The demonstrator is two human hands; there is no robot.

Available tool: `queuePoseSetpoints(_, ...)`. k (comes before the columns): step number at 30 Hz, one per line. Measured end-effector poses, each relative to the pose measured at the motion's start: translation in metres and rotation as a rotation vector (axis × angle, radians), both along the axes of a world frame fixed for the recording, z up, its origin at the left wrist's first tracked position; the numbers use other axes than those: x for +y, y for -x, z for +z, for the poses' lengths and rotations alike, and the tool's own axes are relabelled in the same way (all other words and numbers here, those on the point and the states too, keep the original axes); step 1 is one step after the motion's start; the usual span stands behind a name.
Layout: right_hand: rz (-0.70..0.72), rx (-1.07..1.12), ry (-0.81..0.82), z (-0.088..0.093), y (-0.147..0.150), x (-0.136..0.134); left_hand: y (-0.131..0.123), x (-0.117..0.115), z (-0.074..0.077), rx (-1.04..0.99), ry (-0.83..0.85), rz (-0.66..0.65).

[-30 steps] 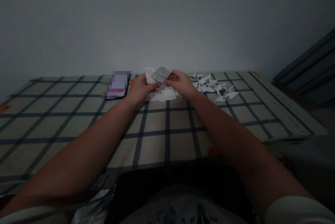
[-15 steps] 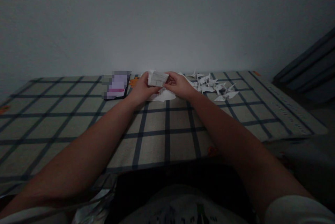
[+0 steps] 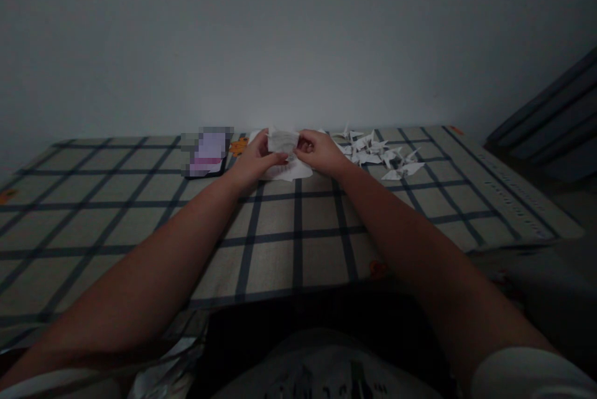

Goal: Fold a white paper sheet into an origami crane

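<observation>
A small white piece of folded paper [image 3: 282, 140] is held up between my two hands over the table. My left hand [image 3: 255, 160] grips its left side, the thumb along the lower edge. On the right edge, my right hand [image 3: 318, 151] pinches the paper between thumb and curled fingers. Beneath it lies more white paper [image 3: 296, 170], flat on the cloth and partly hidden by my hands. Just right of my right hand is a cluster of white folded paper cranes [image 3: 370, 149].
A checked tablecloth [image 3: 275, 268] covers the table, which stands against a pale wall [image 3: 298, 38]. Left of my hands lies a phone [image 3: 212, 150], its screen lit and partly pixelated. Dark pleated fabric [image 3: 555, 110] hangs at the far right.
The folded paper has changed angle and shape between my fingers, its front face now less boxy. Both hands stay in nearly the same place.
</observation>
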State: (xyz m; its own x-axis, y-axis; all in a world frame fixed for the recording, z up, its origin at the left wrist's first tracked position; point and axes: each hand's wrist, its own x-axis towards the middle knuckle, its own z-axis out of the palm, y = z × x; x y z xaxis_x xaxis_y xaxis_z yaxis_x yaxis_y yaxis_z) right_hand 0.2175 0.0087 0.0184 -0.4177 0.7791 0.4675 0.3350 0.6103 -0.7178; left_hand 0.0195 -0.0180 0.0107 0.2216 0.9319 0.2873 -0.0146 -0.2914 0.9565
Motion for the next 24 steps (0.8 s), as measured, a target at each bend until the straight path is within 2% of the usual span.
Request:
queuePoseSetpoints(6,0.015,0.047,-0.049,-0.006,0.000,0.004,-0.003,-0.002,0.001,0.039,-0.034,0.064)
queuePoseSetpoints(13,0.007,0.038,-0.086,0.000,-0.001,0.001,0.000,0.002,0.004,0.086,-0.042,0.128)
queuePoseSetpoints(16,0.000,0.089,-0.019,-0.001,0.000,0.002,0.002,0.002,0.005,0.112,-0.054,0.197)
queuePoseSetpoints(19,0.004,0.207,0.128,-0.005,0.003,0.004,0.004,0.001,0.007,0.142,-0.072,0.232)
queuePoseSetpoints(22,0.044,0.326,0.280,-0.006,0.005,0.006,0.006,0.001,0.007,0.189,-0.074,0.188)
queuePoseSetpoints(24,0.073,0.329,0.316,-0.006,0.004,0.006,0.007,0.001,0.006,0.215,-0.057,0.152)
